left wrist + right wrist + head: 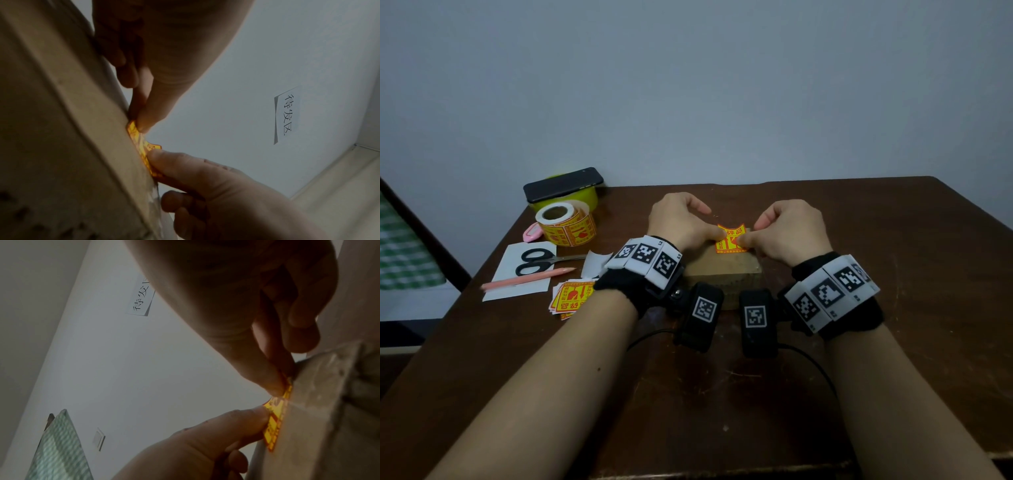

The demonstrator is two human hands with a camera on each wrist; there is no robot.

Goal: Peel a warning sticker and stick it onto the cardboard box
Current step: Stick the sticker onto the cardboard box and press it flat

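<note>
- We pinch the warning sticker (730, 238) w/ both hands, left hand (681, 222) and right hand (787, 231), at frame centre
- Its near edge lies on the cardboard box (726, 274) top; far edge curls up, so we press fwd

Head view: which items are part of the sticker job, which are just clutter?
In use: warning sticker, cardboard box, left hand, right hand.

Lying about: sticker roll, loose stickers, scissors, pencil, phone, pink cutter.
</note>
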